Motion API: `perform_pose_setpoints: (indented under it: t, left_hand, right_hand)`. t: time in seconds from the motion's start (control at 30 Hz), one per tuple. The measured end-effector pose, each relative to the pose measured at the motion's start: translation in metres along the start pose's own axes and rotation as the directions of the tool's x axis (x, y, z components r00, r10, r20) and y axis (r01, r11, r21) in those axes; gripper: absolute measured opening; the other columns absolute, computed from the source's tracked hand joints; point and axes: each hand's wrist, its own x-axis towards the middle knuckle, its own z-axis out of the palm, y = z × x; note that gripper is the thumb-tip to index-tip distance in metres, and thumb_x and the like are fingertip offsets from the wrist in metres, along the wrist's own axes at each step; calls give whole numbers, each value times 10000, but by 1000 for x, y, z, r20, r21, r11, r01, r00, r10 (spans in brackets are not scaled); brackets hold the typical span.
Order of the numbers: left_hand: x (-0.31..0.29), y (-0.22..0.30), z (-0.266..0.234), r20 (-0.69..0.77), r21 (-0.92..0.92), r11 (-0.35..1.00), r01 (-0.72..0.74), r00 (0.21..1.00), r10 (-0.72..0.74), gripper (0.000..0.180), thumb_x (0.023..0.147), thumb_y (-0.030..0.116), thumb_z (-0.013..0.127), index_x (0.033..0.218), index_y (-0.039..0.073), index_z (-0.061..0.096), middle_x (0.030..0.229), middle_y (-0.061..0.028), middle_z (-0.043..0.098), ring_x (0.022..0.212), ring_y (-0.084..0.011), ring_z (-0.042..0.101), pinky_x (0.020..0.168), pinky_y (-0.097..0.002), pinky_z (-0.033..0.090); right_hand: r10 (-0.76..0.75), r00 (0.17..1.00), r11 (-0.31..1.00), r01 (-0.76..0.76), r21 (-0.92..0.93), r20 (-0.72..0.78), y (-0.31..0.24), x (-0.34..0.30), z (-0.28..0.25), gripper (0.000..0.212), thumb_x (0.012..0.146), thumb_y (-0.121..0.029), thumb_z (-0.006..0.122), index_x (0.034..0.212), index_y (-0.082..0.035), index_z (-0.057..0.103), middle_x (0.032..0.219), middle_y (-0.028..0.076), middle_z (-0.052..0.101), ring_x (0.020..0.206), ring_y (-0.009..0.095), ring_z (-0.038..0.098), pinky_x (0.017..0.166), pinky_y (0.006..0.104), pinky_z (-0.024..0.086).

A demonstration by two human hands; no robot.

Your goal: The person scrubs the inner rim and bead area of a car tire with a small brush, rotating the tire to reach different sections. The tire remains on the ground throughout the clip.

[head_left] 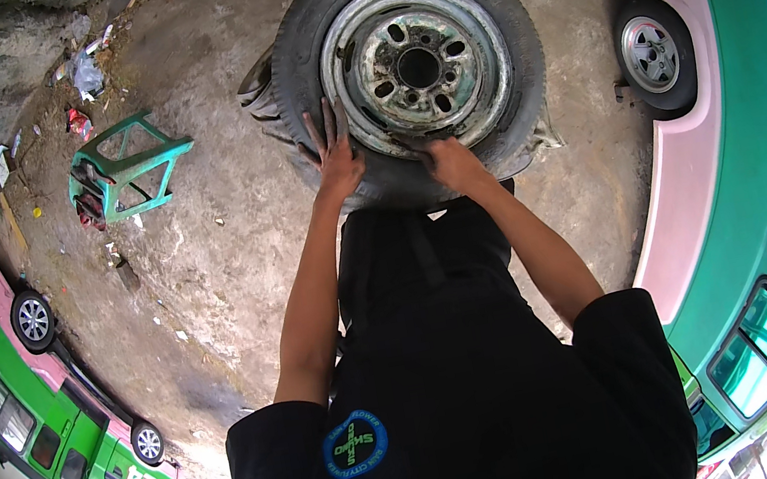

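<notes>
A wheel (415, 60) lies flat in front of me, a black tyre (518, 44) round a worn, dirty steel rim (482, 40) with a round centre hole and several slots. My left hand (335, 153) rests on the near left of the tyre's sidewall, fingers spread and stretched toward the rim. Close to the rim's near edge, my right hand (454, 163) is closed, with its fingers curled inward. Whatever it grips there is too dark and small to make out. Under the wheel's left side, dark ridged rubber (260, 98) sticks out.
A green plastic stool (128, 166) stands to the left, with dark and red items on it. Litter (85, 74) lies beyond it on the rough concrete floor (234, 254). A green and pink van (732, 80) is along the right, another green van (35, 399) at the left.
</notes>
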Motion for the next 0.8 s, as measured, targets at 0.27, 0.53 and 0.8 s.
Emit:
perform_pose_setpoints:
  t: [0.27,0.53,0.8]
  left_hand:
    - [1,-6,2,-21,-70,997,-44,999,42,1118,769,129,667,1660,258,4,1733,-44,-60,1557,-394,-181,1112,-790,-34]
    - [2,7,-7,82,25,999,48,995,-50,1060,782,47,595,1662,217,30,1729,-89,-73,1538,-433,-211,1104,-785,-61]
    - [1,3,-5,43,15,1000,-15,999,14,1083,784,95,625,1659,265,9,1729,-67,-86,1545,-419,-201,1092,-806,-37]
  right_hand:
    - [-27,1000,999,27,-18,-2,-10,12,-1,240,932,-193,595,1090,-80,735,972,272,701,975,462,670,910,545,536]
    - [-40,999,999,40,-10,7,10,-6,-9,268,968,-190,583,1198,-155,716,1042,217,707,991,449,658,905,538,530]
    - [-106,994,994,106,20,-6,21,0,-7,286,966,-178,586,1222,-158,712,1080,197,709,1018,429,656,935,513,523]
